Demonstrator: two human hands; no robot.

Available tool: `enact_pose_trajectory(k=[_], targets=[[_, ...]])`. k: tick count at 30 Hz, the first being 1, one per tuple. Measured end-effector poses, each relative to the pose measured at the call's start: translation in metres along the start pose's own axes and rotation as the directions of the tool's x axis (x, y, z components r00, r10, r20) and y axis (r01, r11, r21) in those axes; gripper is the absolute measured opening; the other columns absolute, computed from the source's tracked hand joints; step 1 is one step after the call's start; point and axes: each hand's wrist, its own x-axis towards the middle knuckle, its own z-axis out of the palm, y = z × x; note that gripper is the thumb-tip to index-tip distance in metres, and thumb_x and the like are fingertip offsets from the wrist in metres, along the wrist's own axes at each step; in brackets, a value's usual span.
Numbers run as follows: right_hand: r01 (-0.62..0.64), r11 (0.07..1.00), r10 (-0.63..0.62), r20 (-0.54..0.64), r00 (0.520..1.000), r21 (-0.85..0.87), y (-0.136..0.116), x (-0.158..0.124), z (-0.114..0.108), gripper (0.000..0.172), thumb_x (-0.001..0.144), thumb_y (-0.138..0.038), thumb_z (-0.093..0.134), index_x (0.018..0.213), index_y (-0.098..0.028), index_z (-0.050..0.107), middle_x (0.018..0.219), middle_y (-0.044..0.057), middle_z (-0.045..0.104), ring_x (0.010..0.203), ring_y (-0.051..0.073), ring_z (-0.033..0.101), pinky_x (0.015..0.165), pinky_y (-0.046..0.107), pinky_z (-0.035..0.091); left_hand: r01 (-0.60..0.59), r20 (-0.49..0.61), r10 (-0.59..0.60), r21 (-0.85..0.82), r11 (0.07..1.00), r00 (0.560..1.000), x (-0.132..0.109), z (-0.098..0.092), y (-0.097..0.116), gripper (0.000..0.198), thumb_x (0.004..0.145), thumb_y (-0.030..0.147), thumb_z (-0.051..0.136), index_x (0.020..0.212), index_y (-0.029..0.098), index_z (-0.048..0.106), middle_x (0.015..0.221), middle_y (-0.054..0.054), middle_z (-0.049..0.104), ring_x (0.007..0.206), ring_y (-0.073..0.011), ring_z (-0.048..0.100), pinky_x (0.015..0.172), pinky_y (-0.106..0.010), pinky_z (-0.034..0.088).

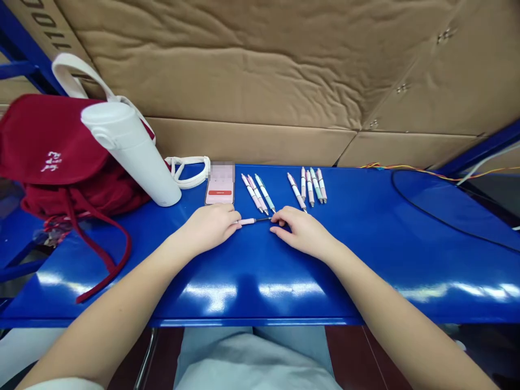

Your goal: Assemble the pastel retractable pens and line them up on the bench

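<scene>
fingers of the left hand pinch a slim pale-pink barrel, likely steadying it, as the right hand seemingly pinches a thin black refill.

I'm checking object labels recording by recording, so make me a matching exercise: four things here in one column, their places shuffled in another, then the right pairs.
Things
1. Slim pink pen barrel
2. White cylindrical bottle
3. Rectangular phone with a pink screen
4. Thin black cable

Places
A. On the right part of the glossy blue tabletop
B. Just beyond the left hand
C. Held in the left hand
D. Beside the dark red cloth backpack

Pairs: 1-C, 2-D, 3-B, 4-A
</scene>
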Motion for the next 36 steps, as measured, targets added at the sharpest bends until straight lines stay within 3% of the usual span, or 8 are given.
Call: enact_pose_trajectory(k=[5,9,16,24,28,36], targets=[[-0.067,0.998,0.067,-0.102,0.993,0.003,0.004,-0.001,-0.006,0.021,0.079,-0.025,0.056,0.099,-0.019,0.052,0.079,0.002,0.056,0.065,0.014,0.053,0.058,0.027,0.041,-0.018,-0.017,0.018,-0.048,0.999,1.0,-0.001,0.001,-0.002,0.026,0.093,0.034,0.039,0.096,0.021,0.062,0.094,-0.003,0.064,0.085,-0.0185,0.06,0.07,-0.027,0.046],[-0.014,1.0,0.013,-0.061,0.998,-0.02,0.005,-0.001,-0.009,0.007,0.081,-0.021,0.053,0.085,-0.017,0.058,0.082,0.005,0.056,0.07,0.016,0.054,0.064,0.028,0.043,-0.025,-0.018,0.024,-0.073,0.997,1.0,0.0,0.0,0.0,0.027,0.093,0.034,0.039,0.099,0.021,0.062,0.096,-0.003,0.065,0.086,-0.0182,0.06,0.072,-0.028,0.047],[0.108,0.994,-0.108,-0.037,0.993,0.025,-0.02,-0.004,-0.003,0.011,0.085,-0.019,0.048,0.087,-0.018,0.059,0.085,0.005,0.059,0.073,0.015,0.055,0.065,0.027,0.043,-0.092,-0.036,0.09,-0.059,0.994,0.995,-0.001,0.0,0.011,0.025,0.093,0.032,0.039,0.099,0.021,0.062,0.091,-0.003,0.063,0.086,-0.0172,0.059,0.073,-0.027,0.046],[0.102,0.993,-0.094,-0.13,0.987,0.062,-0.007,-0.005,-0.01,0.02,0.078,-0.013,0.048,0.087,-0.017,0.065,0.078,0.005,0.06,0.069,0.015,0.055,0.064,0.027,0.043,-0.071,-0.065,0.065,-0.094,0.993,0.996,-0.001,-0.003,0.009,0.027,0.093,0.032,0.039,0.102,0.02,0.062,0.093,-0.003,0.064,0.086,-0.0174,0.059,0.074,-0.027,0.046],[0.093,0.986,-0.085,-0.058,0.995,0.142,-0.008,-0.006,-0.013,0.022,0.08,-0.015,0.046,0.087,-0.019,0.067,0.081,0.004,0.065,0.071,0.015,0.057,0.064,0.027,0.043,-0.07,-0.064,0.064,-0.101,0.992,0.996,-0.002,-0.004,0.007,0.029,0.093,0.034,0.038,0.101,0.021,0.063,0.092,-0.003,0.064,0.085,-0.0169,0.059,0.071,-0.026,0.046],[-0.073,0.942,0.045,0.093,0.995,0.326,-0.004,-0.008,-0.028,0.022,0.08,-0.021,0.047,0.089,-0.019,0.067,0.082,0.002,0.067,0.07,0.016,0.059,0.063,0.028,0.046,-0.053,-0.065,0.046,-0.123,0.991,0.997,-0.004,-0.006,0.004,0.029,0.093,0.033,0.037,0.101,0.022,0.062,0.095,-0.003,0.064,0.086,-0.0168,0.06,0.073,-0.026,0.045]])
